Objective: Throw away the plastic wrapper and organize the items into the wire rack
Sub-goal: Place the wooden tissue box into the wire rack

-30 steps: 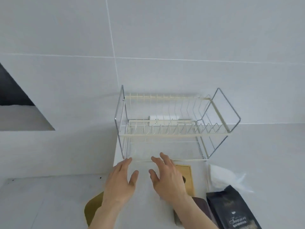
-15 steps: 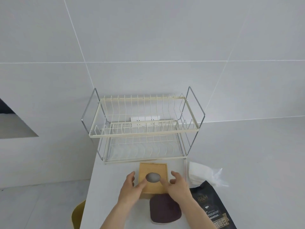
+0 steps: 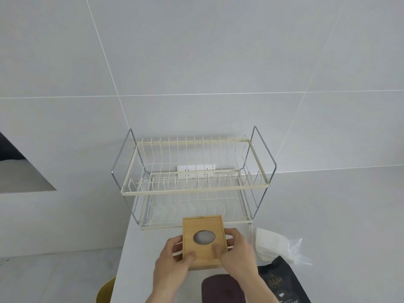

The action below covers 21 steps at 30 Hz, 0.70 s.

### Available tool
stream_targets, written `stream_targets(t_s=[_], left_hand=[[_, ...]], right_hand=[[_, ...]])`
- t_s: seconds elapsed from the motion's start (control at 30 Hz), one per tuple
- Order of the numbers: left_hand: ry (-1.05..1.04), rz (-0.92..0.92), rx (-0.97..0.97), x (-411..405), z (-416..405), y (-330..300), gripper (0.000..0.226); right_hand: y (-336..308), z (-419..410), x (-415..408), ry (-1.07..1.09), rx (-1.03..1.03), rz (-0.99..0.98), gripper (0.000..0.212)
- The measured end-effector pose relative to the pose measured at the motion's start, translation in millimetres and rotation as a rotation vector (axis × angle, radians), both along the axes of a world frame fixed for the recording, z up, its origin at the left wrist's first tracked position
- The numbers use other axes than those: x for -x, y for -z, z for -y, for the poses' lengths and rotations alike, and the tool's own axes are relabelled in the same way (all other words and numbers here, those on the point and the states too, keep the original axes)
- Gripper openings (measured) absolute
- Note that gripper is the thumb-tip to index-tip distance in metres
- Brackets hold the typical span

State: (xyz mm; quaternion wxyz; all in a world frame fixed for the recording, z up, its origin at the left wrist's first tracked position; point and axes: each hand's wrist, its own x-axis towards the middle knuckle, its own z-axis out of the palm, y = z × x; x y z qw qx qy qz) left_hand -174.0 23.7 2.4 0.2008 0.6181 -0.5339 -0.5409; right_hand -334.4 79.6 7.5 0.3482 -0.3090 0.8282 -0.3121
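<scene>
I am gripping the wooden box (image 3: 203, 241) with both hands, left hand (image 3: 172, 259) and right hand (image 3: 237, 251), just at six o'clock of the empty wire rack (image 3: 194, 184). Nothing is racked yet; the plastic wrapper (image 3: 282, 246) is lying at three o'clock, undiscarded, I judge.

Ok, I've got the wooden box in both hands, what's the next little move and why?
Probably lift the wooden box forward onto a tier of the wire rack: left hand and right hand grip its sides, and both tiers look empty.
</scene>
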Motion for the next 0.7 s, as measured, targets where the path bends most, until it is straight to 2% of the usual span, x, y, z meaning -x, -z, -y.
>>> stream_targets(t_s=[0.2,0.43,0.57,0.63,0.7], left_hand=[[-0.076,-0.034,0.11,-9.1,25.0,-32.2,0.041],[-0.089,0.031,0.204,-17.9,80.7,-37.6,0.044],[-0.121,0.1,0.209,-16.0,110.2,-29.3,0.036],[-0.126,0.141,0.216,-13.9,124.3,-23.0,0.041],[-0.132,0.157,0.224,-12.0,137.1,-19.1,0.038]], right_hand=[[-23.6,30.4,-12.8,0.016,0.118,-0.05,0.033],[-24.1,87.0,-33.4,-0.075,0.192,-0.016,0.059],[-11.3,122.0,-37.7,-0.119,0.191,-0.023,0.061],[-9.6,134.7,-39.8,-0.164,0.191,-0.039,0.056],[-4.7,145.7,-38.2,-0.214,0.205,-0.069,0.063]])
